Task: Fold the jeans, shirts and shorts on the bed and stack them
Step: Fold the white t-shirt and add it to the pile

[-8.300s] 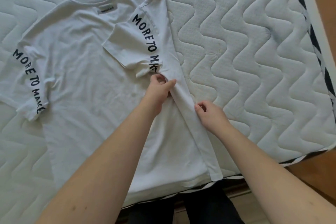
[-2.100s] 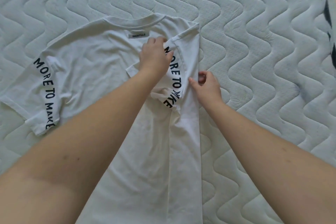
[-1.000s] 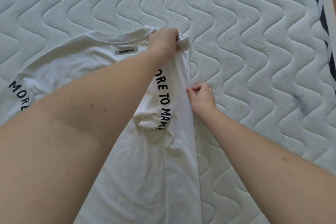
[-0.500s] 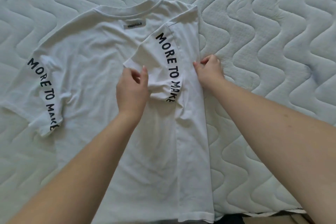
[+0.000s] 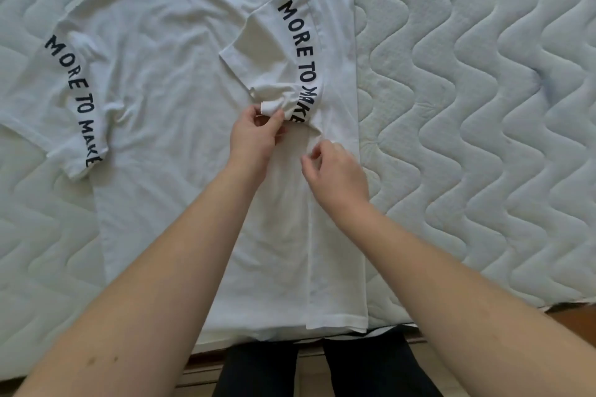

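Note:
A white T-shirt (image 5: 167, 113) lies flat on the mattress, collar at the top, with black "MORE TO MAKE" lettering down both sleeves. Its right side is folded inward as a long strip, and the right sleeve (image 5: 277, 55) lies turned back over the chest. My left hand (image 5: 258, 135) pinches the crumpled lower corner of that sleeve between thumb and fingers. My right hand (image 5: 335, 174) hovers just over the folded strip, fingers loosely curled, holding nothing. The left sleeve (image 5: 64, 100) is spread out flat at the left.
The quilted white mattress (image 5: 483, 106) stretches to the right and left of the shirt. Its near edge runs along the bottom, with a wooden bed frame (image 5: 567, 316) and my dark-clothed legs (image 5: 322, 367) below it.
My left hand moved down to the sleeve's lower corner and pinched it. My right hand left the folded edge and came inward and nearer. The view has moved closer.

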Demonstrator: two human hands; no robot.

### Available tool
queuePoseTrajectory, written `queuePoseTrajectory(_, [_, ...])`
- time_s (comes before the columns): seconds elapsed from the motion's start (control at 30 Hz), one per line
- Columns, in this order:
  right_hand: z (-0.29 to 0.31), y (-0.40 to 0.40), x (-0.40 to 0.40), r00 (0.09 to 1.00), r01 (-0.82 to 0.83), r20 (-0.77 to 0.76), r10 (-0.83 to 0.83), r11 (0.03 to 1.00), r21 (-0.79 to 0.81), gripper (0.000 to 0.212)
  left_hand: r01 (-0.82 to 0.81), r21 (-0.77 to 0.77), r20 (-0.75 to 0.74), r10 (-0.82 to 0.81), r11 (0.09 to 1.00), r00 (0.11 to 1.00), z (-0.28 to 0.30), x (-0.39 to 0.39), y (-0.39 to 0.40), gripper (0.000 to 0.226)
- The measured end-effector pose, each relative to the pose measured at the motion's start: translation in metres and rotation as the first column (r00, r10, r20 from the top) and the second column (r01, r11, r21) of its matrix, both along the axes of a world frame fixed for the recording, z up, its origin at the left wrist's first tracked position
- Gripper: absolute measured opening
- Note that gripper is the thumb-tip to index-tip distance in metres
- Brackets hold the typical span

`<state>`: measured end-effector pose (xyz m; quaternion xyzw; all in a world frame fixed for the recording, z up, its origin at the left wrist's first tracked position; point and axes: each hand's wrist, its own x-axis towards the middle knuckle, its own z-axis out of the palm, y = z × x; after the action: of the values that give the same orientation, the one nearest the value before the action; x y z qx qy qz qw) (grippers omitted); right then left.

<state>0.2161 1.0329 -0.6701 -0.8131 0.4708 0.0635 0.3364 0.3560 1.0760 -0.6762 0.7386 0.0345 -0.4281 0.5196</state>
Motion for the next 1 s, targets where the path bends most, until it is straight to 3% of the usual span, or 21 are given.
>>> queuePoseTrajectory(0.17, [-0.014,0.020,-0.015,0.980,-0.081,-0.191,0.063,0.993,-0.084,0.042,-0.078,-0.015,0.045,0.079,0.997,0.996,-0.006,-0.004,0.008,0.003])
queuePoseTrajectory(0.27, [-0.018,0.028,-0.022,0.948,-0.178,-0.284,0.141,0.978,-0.107,0.040,-0.121,-0.065,-0.027,0.119,0.991,0.992,-0.009,-0.009,0.002,0.016])
queuePoseTrajectory(0.37, [-0.019,0.030,-0.024,0.923,-0.259,-0.322,0.213,0.960,-0.107,0.028,0.045,0.008,-0.046,-0.045,0.999,0.998,-0.015,-0.020,-0.003,0.034])
queuePoseTrajectory(0.5, [-0.016,0.029,-0.025,0.936,-0.268,-0.269,0.229,0.956,-0.118,0.023,0.322,0.111,0.020,-0.327,0.940,0.945,-0.016,-0.030,-0.009,0.035])
queuePoseTrajectory(0.6, [-0.011,0.030,-0.032,0.941,-0.291,-0.228,0.251,0.943,-0.161,0.021,0.437,0.238,0.091,-0.468,0.867,0.879,-0.016,-0.036,-0.019,0.046])
queuePoseTrajectory(0.7, [-0.008,0.030,-0.040,0.952,-0.276,-0.176,0.249,0.948,-0.156,0.021,0.463,0.374,0.168,-0.550,0.803,0.818,-0.016,-0.040,-0.027,0.041])
queuePoseTrajectory(1.0, [-0.012,0.024,-0.067,0.950,-0.226,-0.245,0.195,0.968,-0.106,0.027,0.301,0.325,0.179,-0.371,0.896,0.911,-0.017,-0.041,-0.016,0.021])
